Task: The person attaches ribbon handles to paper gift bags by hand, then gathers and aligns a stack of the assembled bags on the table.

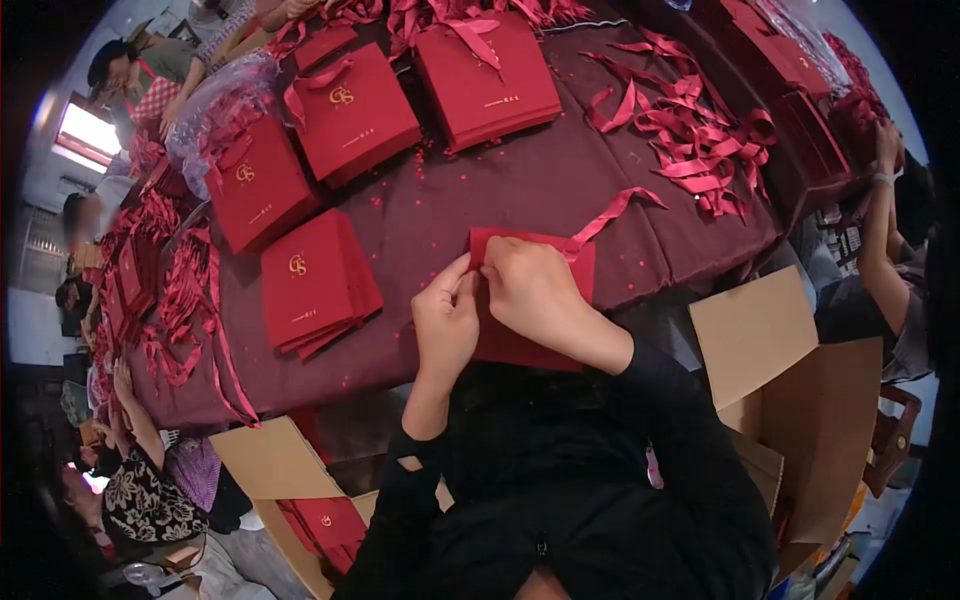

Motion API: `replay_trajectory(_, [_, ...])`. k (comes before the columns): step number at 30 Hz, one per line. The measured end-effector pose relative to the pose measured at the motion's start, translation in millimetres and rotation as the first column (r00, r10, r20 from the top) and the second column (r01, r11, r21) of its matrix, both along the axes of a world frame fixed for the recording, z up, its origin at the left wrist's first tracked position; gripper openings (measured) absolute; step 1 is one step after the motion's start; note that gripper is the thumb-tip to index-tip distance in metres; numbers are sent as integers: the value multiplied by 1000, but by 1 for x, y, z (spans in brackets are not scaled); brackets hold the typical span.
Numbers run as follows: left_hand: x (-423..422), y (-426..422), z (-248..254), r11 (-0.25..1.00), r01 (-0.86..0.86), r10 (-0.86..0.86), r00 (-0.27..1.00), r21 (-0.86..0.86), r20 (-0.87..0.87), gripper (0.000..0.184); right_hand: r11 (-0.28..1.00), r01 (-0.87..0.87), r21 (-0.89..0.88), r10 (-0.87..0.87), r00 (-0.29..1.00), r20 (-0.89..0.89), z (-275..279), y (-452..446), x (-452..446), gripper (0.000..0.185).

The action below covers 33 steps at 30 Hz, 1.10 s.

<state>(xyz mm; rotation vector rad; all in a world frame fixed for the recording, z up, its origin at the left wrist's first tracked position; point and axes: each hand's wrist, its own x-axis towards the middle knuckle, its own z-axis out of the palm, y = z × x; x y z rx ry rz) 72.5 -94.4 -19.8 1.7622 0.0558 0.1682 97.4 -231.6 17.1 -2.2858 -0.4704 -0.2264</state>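
Note:
A flat red paper bag (530, 345) lies at the near edge of the cloth-covered table, in front of my body. My left hand (446, 318) pinches the bag's upper left edge between thumb and fingers. Right beside it, my right hand (537, 290) is closed over the upper part of the bag; what its fingertips hold is hidden. A red ribbon (615, 215) runs from the bag's upper right side, behind my right hand, out across the cloth.
Stacks of red bags with gold lettering (310, 275) (358, 115) stand left and beyond. Loose ribbons (700, 140) heap at the upper right. Open cardboard boxes flank me, left (268, 460) and right (820, 430). Other people work around the table, including an arm (880, 220) at right.

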Motion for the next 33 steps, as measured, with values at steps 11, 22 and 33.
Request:
replay_trajectory(11, [-2,-10,13,973,24,-22,1000,232,-9,28,994,-105,-8,103,983,-150,3,-16,23,10])
replay_trajectory(22, [13,1,10,905,211,-290,941,-369,-173,27,970,-202,138,185,974,129,-16,-43,25,17])
replay_trajectory(33, [22,-5,18,907,85,-162,974,412,156,13,947,-41,-319,161,920,358,-18,-38,9,20])
